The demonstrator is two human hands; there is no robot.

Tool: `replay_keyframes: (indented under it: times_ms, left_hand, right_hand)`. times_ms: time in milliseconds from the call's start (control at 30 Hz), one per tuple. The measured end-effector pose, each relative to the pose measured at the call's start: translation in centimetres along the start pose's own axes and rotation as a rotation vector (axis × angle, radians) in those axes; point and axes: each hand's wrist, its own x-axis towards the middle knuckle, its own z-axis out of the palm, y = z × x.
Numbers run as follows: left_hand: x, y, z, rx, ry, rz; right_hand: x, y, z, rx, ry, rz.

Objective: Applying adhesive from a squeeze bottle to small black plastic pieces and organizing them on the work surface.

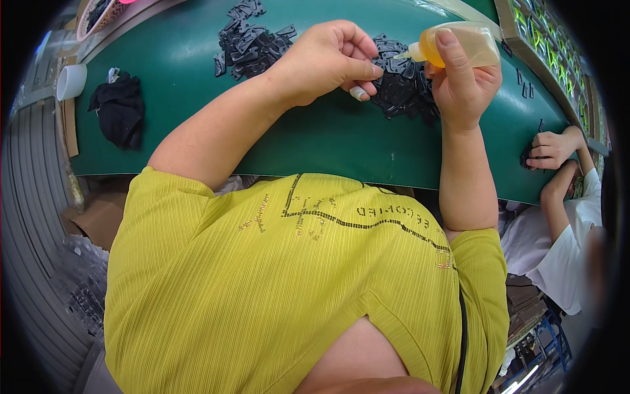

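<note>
My right hand (pixel 462 79) is wrapped around a clear squeeze bottle (pixel 476 43) of yellowish liquid. The bottle lies tilted on its side, its thin nozzle (pixel 403 56) pointing left toward my other hand. My left hand (pixel 335 62) is closed in a pinch just left of the nozzle tip; whatever its fingertips hold is too small to name. One of its fingers wears a white wrap (pixel 359 93). Beneath and between both hands lies a heap of small black plastic parts (pixel 400 95). A second pile of similar black parts (pixel 246 49) spreads beyond my left forearm.
A green tabletop (pixel 315 141) carries everything. At the left are a black cloth (pixel 119 108) and a white cup (pixel 71 82); a basket (pixel 98 20) stands at the far left. A few black pieces (pixel 525 85) lie at right, near a co-worker's hand (pixel 551 150).
</note>
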Motion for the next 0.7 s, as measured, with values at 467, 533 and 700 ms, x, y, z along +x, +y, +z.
replay_keyframes:
  times_ms: [467,533,700]
  left_hand:
    - [-0.3,0.4,0.3,0.101,0.004,-0.013]
    - [-0.3,0.5,0.3,0.098,0.006,-0.015]
    - [-0.3,0.3,0.2,0.137,0.008,-0.005]
  right_hand:
    - [0.0,0.0,0.4,-0.101,-0.045,-0.077]
    - [0.1,0.2,0.1,-0.117,-0.066,-0.088]
    - [0.0,1.3,2.2,-0.157,-0.058,-0.127]
